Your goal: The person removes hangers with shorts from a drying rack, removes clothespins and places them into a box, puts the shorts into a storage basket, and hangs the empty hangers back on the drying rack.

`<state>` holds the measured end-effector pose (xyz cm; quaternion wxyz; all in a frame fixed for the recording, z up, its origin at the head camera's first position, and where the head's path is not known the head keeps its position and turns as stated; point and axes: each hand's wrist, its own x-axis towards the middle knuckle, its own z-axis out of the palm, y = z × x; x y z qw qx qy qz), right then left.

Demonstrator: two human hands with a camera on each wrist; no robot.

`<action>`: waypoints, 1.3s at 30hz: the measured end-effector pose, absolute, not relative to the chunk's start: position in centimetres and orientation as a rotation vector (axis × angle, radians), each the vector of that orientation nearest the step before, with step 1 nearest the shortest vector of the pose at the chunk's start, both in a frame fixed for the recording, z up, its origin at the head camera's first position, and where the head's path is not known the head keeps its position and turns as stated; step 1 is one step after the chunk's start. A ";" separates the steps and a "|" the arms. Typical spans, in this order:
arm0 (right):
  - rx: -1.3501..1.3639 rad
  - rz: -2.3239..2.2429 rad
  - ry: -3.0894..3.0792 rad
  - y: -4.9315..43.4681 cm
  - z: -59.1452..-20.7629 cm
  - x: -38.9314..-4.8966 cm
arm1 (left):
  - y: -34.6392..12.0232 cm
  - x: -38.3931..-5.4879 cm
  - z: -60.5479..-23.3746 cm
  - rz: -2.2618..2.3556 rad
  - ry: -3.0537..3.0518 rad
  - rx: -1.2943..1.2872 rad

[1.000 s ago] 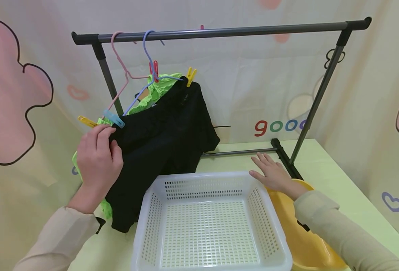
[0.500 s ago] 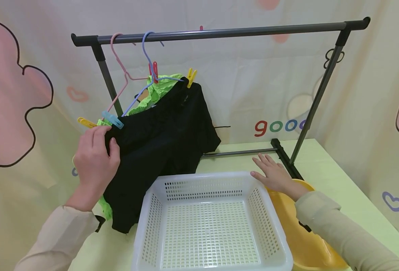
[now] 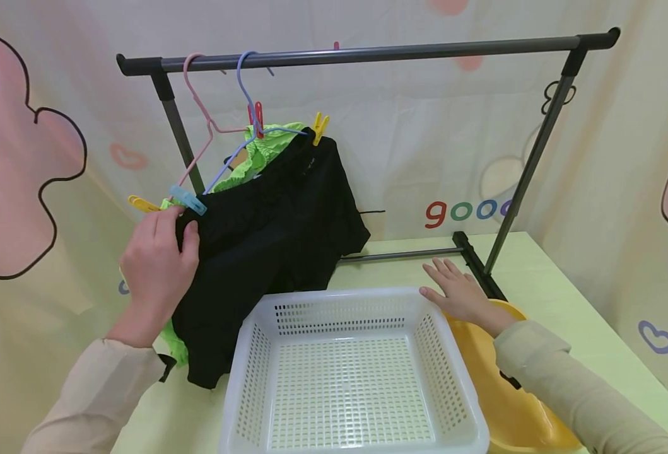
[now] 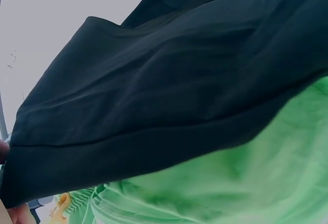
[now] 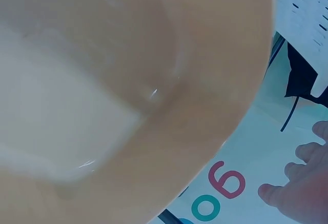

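Black shorts (image 3: 271,233) hang from a blue hanger (image 3: 248,88), with a light-blue clothespin (image 3: 188,199) at their left waist corner and a yellow clothespin (image 3: 320,128) at the right. My left hand (image 3: 160,265) pinches the waist corner just below the light-blue clothespin. In the left wrist view, fingertips (image 4: 20,215) show at the edge of the black cloth. Behind the shorts, a bright green garment (image 3: 265,148) hangs from a pink hanger (image 3: 200,101). My right hand (image 3: 461,293) has its fingers spread near the far right corner of a white basket (image 3: 233,391), holding nothing.
Both hangers hook over a dark metal rack's top bar (image 3: 396,53), toward its left end. A yellow basin (image 3: 498,391) stands to the right of the basket, under the right forearm. Another yellow clothespin (image 3: 143,203) and a red one (image 3: 259,120) grip the green garment.
My left hand has shifted slightly left, and the shorts' left corner has moved a little with it. The right hand stays almost where it was.
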<state>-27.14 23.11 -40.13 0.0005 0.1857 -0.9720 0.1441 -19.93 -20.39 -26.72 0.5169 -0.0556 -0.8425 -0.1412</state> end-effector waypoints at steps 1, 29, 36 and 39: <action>0.583 0.454 -3.053 23.1 -40.1 -27.1 | -20.4 -19.9 -26.6 -0.333 -2.030 -0.130; 0.573 0.453 -3.058 23.6 -40.4 -26.9 | -20.8 -19.4 -25.2 -0.195 -2.134 -0.123; 0.568 0.449 -3.060 23.7 -40.2 -26.8 | -20.9 -19.7 -25.1 -0.134 -2.043 -0.096; 0.565 0.459 -3.061 23.8 -40.1 -26.7 | -20.9 -19.8 -25.1 -0.133 -2.036 -0.077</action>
